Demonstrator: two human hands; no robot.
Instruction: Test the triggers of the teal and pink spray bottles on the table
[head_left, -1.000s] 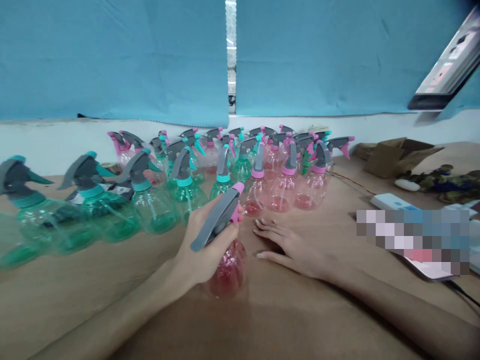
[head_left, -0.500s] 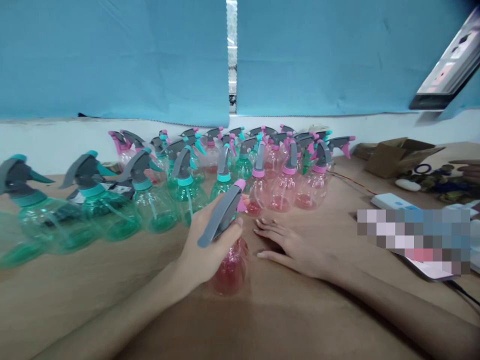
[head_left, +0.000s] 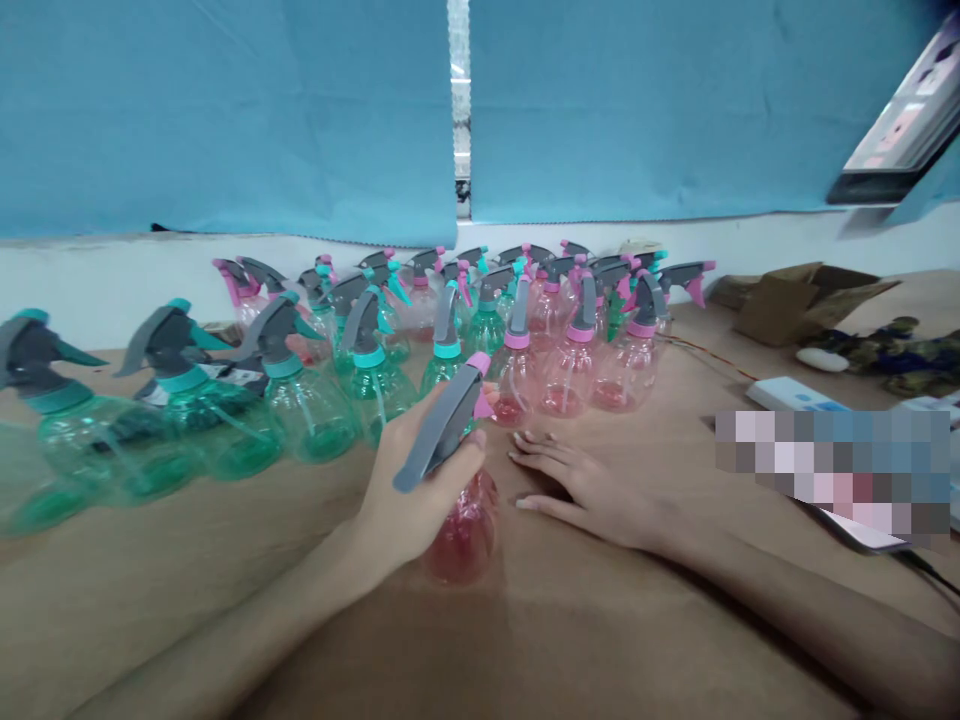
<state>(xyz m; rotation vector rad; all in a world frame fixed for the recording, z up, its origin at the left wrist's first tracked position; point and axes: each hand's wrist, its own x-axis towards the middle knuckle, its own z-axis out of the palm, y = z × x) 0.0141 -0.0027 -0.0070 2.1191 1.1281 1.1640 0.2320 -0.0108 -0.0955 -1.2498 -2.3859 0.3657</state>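
Observation:
My left hand [head_left: 409,485] is wrapped round the neck of a pink spray bottle [head_left: 461,535] with a grey and pink trigger head. The bottle stands on the wooden table, and my fingers hide its collar. To its right, my right hand [head_left: 585,490] lies flat on the tabletop with its fingers spread, holding nothing. Just beyond my hands, pink spray bottles [head_left: 562,380] stand in a row on the right. Green spray bottles [head_left: 311,420] with turquoise collars continue the row to the left.
Behind the front row are several more green and pink spray bottles [head_left: 420,295]. At the right stand an open cardboard box [head_left: 780,310], a white box-shaped object [head_left: 795,395] and a partly blurred-out flat device [head_left: 885,530] with a black cable. Blue curtains [head_left: 225,120] hang behind the table.
Another person's hand at the far right has left the view, and the purple ring near it is no longer seen. My hands and the held bottle stay nearly the same.

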